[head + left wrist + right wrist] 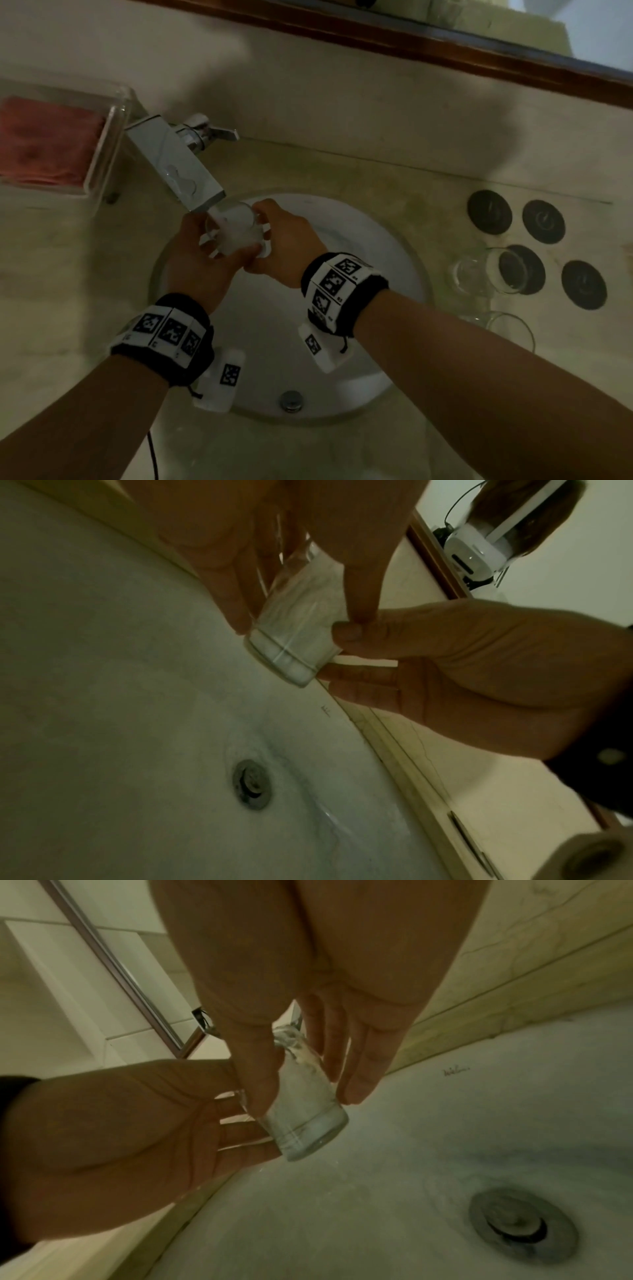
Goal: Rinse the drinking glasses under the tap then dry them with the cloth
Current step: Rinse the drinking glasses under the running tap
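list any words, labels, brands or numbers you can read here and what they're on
Nothing reads clearly.
Small dark script mark on the basin wall: a brand signature, too small and blurred to read.
Tiny characters beside the black-and-white coded squares on the wristbands: too small to read.
Faint marks on the round black coasters: symbols, not legible text.

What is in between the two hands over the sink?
A drinking glass, held from both sides by the left hand and the right hand under the tap, in the head view.

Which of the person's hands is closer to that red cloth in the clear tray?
Left. The left hand holds the glass on the side toward the red cloth; the right hand grips the glass from the far side, away from the cloth.
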The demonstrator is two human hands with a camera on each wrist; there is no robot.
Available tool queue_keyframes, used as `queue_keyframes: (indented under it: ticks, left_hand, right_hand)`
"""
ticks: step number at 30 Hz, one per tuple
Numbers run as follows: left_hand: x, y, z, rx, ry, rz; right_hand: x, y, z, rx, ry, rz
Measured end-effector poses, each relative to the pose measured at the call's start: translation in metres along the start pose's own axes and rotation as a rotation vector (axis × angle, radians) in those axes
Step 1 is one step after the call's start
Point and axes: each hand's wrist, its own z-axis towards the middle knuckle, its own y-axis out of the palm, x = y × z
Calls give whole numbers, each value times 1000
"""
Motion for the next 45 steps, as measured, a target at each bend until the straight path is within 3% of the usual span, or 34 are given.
queue_keyframes:
  ticks: [9,21,29,33,37,41,45]
  left_hand:
    - [2,8,3,-57,6,-30]
    - [4,-1,4,-69,-34,-11]
    - [1,6,6,-84,-165,-2]
    - [-3,8,9,-85,-245,-40]
    - [-7,6,9,-7,-304,-90]
    - [-8,2,11,13,-301,-114]
    - [-11,-2,11,31,-299,-124]
  right_hand:
    - [15,1,8,33,6,106]
    - [13,0,12,-78,31,151]
    - [17,7,10,-172,266,-12]
    - [17,9,9,-227,500,335]
    - [17,8,8,-249,682,470]
    - [18,8,5,-245,748,505]
    - [14,12,7,-239,722,472]
